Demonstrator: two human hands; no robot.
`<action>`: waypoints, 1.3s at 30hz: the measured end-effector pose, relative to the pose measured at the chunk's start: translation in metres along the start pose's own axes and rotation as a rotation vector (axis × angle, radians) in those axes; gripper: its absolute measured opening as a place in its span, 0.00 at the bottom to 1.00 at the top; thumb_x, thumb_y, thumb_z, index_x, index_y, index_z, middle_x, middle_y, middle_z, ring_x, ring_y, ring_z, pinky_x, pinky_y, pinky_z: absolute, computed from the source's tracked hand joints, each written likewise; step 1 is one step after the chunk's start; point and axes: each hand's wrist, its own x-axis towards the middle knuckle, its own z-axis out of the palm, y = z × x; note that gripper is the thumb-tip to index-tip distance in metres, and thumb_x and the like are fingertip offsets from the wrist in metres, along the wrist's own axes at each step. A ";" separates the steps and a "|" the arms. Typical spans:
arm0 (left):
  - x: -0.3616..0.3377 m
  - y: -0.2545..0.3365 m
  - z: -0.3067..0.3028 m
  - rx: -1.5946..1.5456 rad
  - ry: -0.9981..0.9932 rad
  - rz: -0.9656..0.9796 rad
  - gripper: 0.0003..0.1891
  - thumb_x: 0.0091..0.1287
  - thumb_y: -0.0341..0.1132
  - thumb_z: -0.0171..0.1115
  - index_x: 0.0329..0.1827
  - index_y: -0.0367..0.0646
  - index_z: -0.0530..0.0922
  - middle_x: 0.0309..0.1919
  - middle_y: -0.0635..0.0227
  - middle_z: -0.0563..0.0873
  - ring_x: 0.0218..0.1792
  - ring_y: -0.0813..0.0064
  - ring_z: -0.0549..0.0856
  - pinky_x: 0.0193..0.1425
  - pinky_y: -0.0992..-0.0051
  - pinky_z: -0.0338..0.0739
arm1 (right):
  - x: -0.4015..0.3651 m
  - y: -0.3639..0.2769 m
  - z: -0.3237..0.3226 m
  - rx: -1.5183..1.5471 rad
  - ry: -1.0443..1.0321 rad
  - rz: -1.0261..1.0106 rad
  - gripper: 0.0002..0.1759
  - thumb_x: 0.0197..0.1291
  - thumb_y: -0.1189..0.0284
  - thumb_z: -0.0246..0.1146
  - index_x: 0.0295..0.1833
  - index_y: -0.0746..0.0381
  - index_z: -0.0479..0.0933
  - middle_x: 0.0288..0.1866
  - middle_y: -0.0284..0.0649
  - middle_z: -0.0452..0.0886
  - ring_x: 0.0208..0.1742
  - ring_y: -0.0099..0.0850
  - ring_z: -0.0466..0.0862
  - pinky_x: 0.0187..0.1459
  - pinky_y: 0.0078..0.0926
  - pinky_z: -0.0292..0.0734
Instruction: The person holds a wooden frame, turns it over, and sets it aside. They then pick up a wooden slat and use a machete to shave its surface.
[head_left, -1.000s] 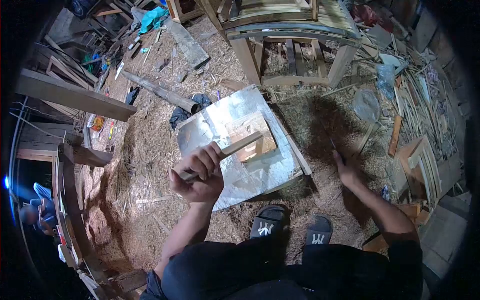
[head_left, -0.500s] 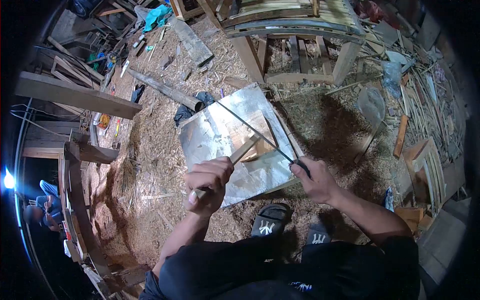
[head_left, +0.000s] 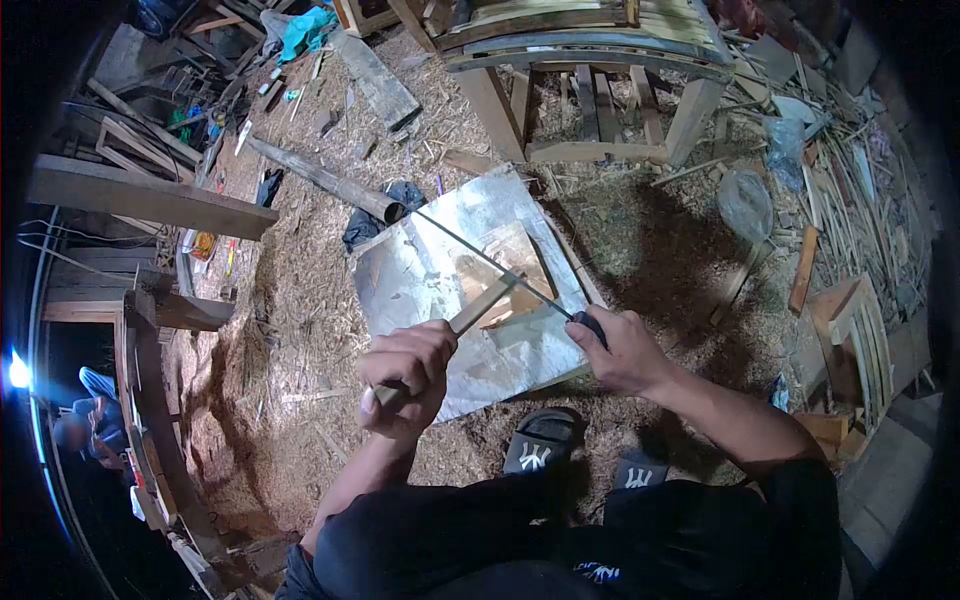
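Note:
My left hand (head_left: pixel 408 372) is wrapped round a narrow wooden stick (head_left: pixel 484 303), which slants up and right from the fist. In my right hand (head_left: pixel 622 352) is the black handle (head_left: pixel 588 326) of a long, thin, dark-bladed tool (head_left: pixel 468 242). Its blade reaches up and left, crossing the stick's far end in this view. Below both is a metal-faced square board (head_left: pixel 395 285) on the floor, with a flat piece of wood (head_left: pixel 512 245) on it.
Wood shavings cover the floor (head_left: pixel 290 330). A pipe-like tube (head_left: pixel 330 183) lies beyond the board's left corner. A slatted wooden frame (head_left: pixel 590 50) stands ahead. Wooden beams (head_left: pixel 150 195) jut in at left, where another person (head_left: pixel 95 415) sits. Thin strips (head_left: pixel 880 230) are heaped at right.
My right hand has moved slightly left, sliding the tool up and left, so it crosses the stick closer to its handle. My left hand has shifted a little left and stays closed round the stick.

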 end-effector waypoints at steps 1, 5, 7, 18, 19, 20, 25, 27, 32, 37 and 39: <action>0.001 0.000 0.000 0.002 -0.001 0.002 0.34 0.68 0.60 0.47 0.10 0.45 0.54 0.07 0.69 0.58 0.09 0.70 0.55 0.22 0.67 0.55 | 0.001 -0.001 -0.002 -0.004 -0.022 0.022 0.26 0.75 0.53 0.55 0.42 0.69 0.77 0.22 0.51 0.80 0.25 0.49 0.85 0.29 0.43 0.76; 0.002 0.001 0.000 0.005 0.007 -0.008 0.33 0.68 0.60 0.46 0.11 0.45 0.54 0.07 0.70 0.58 0.09 0.70 0.55 0.22 0.67 0.55 | 0.001 -0.022 -0.013 0.018 0.112 -0.190 0.27 0.75 0.52 0.55 0.42 0.69 0.77 0.22 0.50 0.79 0.23 0.47 0.84 0.27 0.43 0.76; 0.004 0.001 0.001 0.006 0.016 -0.002 0.33 0.68 0.60 0.46 0.11 0.45 0.54 0.07 0.70 0.58 0.09 0.70 0.55 0.21 0.67 0.55 | 0.000 -0.030 -0.019 0.082 0.159 -0.323 0.29 0.74 0.51 0.56 0.41 0.71 0.77 0.21 0.50 0.79 0.22 0.45 0.83 0.26 0.41 0.75; 0.003 -0.001 0.005 0.026 0.007 0.020 0.33 0.71 0.59 0.44 0.11 0.46 0.54 0.07 0.69 0.59 0.08 0.71 0.56 0.20 0.67 0.55 | 0.004 -0.020 -0.012 0.003 0.105 -0.163 0.29 0.75 0.51 0.55 0.37 0.70 0.77 0.18 0.49 0.78 0.19 0.44 0.82 0.25 0.41 0.75; 0.004 -0.002 0.005 0.021 0.011 0.028 0.34 0.71 0.59 0.44 0.11 0.46 0.54 0.07 0.70 0.58 0.09 0.71 0.56 0.20 0.67 0.54 | 0.001 -0.026 -0.016 0.005 0.098 -0.160 0.29 0.75 0.51 0.55 0.37 0.70 0.77 0.18 0.49 0.78 0.19 0.44 0.82 0.25 0.41 0.75; 0.004 -0.002 0.005 0.016 0.015 0.037 0.34 0.71 0.59 0.45 0.11 0.46 0.54 0.07 0.70 0.58 0.09 0.71 0.56 0.19 0.67 0.54 | -0.001 -0.032 -0.021 0.033 0.111 -0.249 0.29 0.75 0.51 0.55 0.38 0.70 0.77 0.18 0.49 0.78 0.19 0.45 0.83 0.25 0.41 0.76; 0.002 0.000 0.006 0.017 0.037 0.007 0.34 0.70 0.60 0.45 0.11 0.46 0.54 0.07 0.70 0.58 0.09 0.71 0.56 0.20 0.68 0.55 | -0.001 0.004 0.008 -0.105 0.026 -0.003 0.29 0.76 0.51 0.53 0.37 0.69 0.76 0.16 0.46 0.76 0.18 0.41 0.82 0.23 0.41 0.75; 0.003 -0.002 0.006 0.007 0.039 -0.007 0.34 0.70 0.60 0.45 0.11 0.46 0.54 0.07 0.70 0.58 0.09 0.72 0.56 0.20 0.68 0.55 | -0.001 0.004 0.005 -0.071 0.015 0.007 0.29 0.76 0.51 0.54 0.37 0.70 0.76 0.16 0.46 0.76 0.18 0.39 0.81 0.22 0.42 0.74; -0.001 -0.004 0.008 0.016 0.067 0.030 0.34 0.69 0.60 0.45 0.11 0.46 0.54 0.07 0.70 0.58 0.09 0.73 0.56 0.20 0.68 0.55 | -0.002 -0.030 -0.018 -0.039 0.069 -0.084 0.30 0.76 0.50 0.53 0.38 0.69 0.76 0.17 0.42 0.76 0.18 0.36 0.81 0.22 0.36 0.75; 0.000 -0.001 0.008 0.020 0.077 0.008 0.34 0.70 0.60 0.44 0.11 0.46 0.54 0.07 0.70 0.58 0.09 0.73 0.56 0.21 0.68 0.55 | -0.009 -0.022 -0.011 0.035 0.188 -0.435 0.29 0.75 0.49 0.55 0.43 0.69 0.75 0.19 0.44 0.77 0.19 0.38 0.82 0.23 0.36 0.75; 0.001 -0.001 0.010 0.016 0.073 0.014 0.34 0.70 0.60 0.44 0.11 0.46 0.54 0.07 0.70 0.58 0.09 0.73 0.55 0.21 0.68 0.55 | -0.008 -0.012 0.004 -0.154 -0.010 0.105 0.28 0.75 0.51 0.55 0.41 0.70 0.76 0.19 0.48 0.78 0.21 0.42 0.82 0.26 0.40 0.76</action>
